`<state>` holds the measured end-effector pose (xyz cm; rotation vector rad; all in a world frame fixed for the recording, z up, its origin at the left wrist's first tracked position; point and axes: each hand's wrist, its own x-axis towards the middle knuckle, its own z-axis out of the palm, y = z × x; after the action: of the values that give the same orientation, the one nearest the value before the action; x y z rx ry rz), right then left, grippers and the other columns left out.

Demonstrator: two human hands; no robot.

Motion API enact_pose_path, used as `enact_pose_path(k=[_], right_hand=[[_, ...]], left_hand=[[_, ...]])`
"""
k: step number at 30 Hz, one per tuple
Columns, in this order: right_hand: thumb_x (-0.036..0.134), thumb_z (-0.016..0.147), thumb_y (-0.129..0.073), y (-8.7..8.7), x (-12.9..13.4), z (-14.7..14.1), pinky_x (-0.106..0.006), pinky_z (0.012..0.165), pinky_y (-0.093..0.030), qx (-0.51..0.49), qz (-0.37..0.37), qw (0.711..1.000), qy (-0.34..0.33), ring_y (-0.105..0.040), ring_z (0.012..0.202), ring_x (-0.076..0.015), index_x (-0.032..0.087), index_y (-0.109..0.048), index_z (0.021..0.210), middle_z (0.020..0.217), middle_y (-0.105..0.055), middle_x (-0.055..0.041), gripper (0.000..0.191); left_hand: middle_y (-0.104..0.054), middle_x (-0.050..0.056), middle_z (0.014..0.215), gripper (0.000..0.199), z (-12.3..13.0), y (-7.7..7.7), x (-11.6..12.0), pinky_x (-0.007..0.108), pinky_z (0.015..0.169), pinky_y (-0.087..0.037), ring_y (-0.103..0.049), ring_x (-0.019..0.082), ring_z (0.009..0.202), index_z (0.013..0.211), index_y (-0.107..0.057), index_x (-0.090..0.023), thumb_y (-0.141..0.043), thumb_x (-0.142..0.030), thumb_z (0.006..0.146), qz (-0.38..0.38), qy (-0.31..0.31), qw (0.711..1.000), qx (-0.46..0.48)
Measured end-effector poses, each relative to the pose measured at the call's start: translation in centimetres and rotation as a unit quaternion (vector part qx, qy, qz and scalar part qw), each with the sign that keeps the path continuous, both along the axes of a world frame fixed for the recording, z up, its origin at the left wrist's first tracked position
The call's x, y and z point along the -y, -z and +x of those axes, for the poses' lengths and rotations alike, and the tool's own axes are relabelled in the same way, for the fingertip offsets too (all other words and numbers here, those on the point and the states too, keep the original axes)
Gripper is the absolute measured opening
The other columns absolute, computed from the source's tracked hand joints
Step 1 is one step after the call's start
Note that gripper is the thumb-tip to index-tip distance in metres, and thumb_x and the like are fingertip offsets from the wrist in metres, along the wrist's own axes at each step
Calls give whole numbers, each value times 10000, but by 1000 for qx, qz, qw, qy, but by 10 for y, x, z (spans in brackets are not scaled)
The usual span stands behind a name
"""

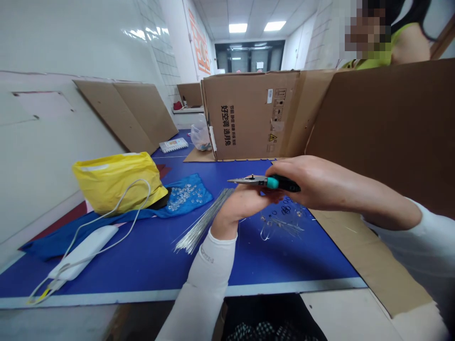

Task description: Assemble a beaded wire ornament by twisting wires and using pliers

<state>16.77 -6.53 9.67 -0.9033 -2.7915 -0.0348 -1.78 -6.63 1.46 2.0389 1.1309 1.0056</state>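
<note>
You hold the long-nose pliers (249, 179) in your right hand (313, 182), fingers wrapped around the teal-and-black handle, with the nose pointing left. Your left hand (241, 208) sits just under the pliers' nose, fingers curled upward. The two hands are together, close to touching, and you cannot tell from this view whether your left fingers pinch anything small. Just below the pliers, small wire loops and bent wire pieces (282, 222) lie on the blue table (177, 294). Left of the pliers, a sheaf of thin silver rods (204, 220) lies on the tabletop, and farther left a blue cloth (197, 199) holds clear beads (183, 198). Farther left again are a yellow plastic bag (117, 182) and a white power adapter (83, 251) with a white cable (147, 194). Behind the pliers stands a cardboard box (249, 113), and a co-worker (408, 45) stands beyond it, up to the right
</note>
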Motion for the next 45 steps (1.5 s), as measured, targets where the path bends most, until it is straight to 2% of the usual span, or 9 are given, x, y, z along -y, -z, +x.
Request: enact_pose_path(k=[4, 7, 15, 20, 24, 29, 33, 40, 45], right_hand=[[188, 878, -607, -1, -1, 1, -298, 636, -398, -4, -9, 1000, -4, -656, 778, -192, 231, -648, 984, 916, -740, -33, 121], [193, 885, -591, 0, -2, 3, -298, 632, -398, -14, -10, 1000, -4, -656, 777, -190, 237, -650, 976, 919, -744, -30, 117], [225, 906, -576, 5, -2, 6, -302, 648, -444, -57, -19, 998, 11, -688, 801, -198, 222, -685, 1002, 934, -762, -38, 145], [333, 926, -599, 8, -1, 18, -323, 702, -513, -147, 16, 989, 23, -728, 859, -221, 223, -695, 1133, 1032, -780, -66, 253], [417, 927, -631, 17, 2, 42, -368, 742, -559, -188, 32, 979, 73, -741, 885, -255, 208, -692, 1197, 1063, -783, -101, 347], [537, 955, -625, 43, 5, 78, -407, 739, -583, -149, 31, 982, 108, -740, 918, -283, 228, -689, 1220, 1107, -772, -118, 412], [536, 988, -575, 58, 9, 93, -464, 752, -585, -109, 38, 985, 128, -732, 935, -309, 215, -677, 1251, 1131, -755, -141, 427], [474, 1003, -553, 60, 21, 89, -493, 756, -578, -91, 101, 983, 127, -730, 937, -351, 217, -700, 1204, 1065, -756, -165, 357], [477, 992, -538, 59, 25, 81, -549, 720, -569, -84, 125, 980, 127, -720, 902, -389, 183, -721, 1186, 1016, -752, -191, 397]], left_hand=[[-704, 33, 688, 336, 4, 2, -2, 326, 659, -515, -633, 157, 642, 684, -673, -190, -636, -437, 909, -38, 3, 999, 13], [-654, 13, 636, 327, 6, 1, -2, 312, 642, -481, -599, 141, 622, 646, -637, -193, -643, -418, 882, -35, -6, 999, 16], [-592, -6, 584, 312, 10, 0, 0, 289, 619, -454, -542, 116, 588, 599, -599, -187, -659, -363, 849, -48, 19, 995, 87], [-601, -21, 597, 173, 9, 3, -5, 269, 598, -447, -534, 102, 567, 760, -695, -168, -677, -315, 850, -49, 32, 990, 127], [-644, -11, 630, 189, 1, 0, -8, 250, 597, -453, -570, 101, 585, 843, -728, -164, -678, -342, 879, -34, 20, 993, 110], [-664, -4, 647, 189, -5, -4, -6, 237, 604, -467, -596, 97, 596, 846, -721, -162, -673, -339, 895, -18, 3, 995, 102], [-657, -7, 643, 202, -7, -4, -5, 234, 604, -472, -580, 89, 583, 823, -709, -165, -684, -352, 898, -12, -6, 993, 114], [-647, -15, 638, 202, -4, -3, -4, 231, 603, -459, -576, 87, 580, 807, -679, -167, -666, -342, 908, 8, -14, 994, 105], [-643, -22, 631, 196, -4, -2, -5, 230, 600, -447, -575, 87, 575, 809, -673, -174, -663, -340, 913, 16, -23, 996, 90]])
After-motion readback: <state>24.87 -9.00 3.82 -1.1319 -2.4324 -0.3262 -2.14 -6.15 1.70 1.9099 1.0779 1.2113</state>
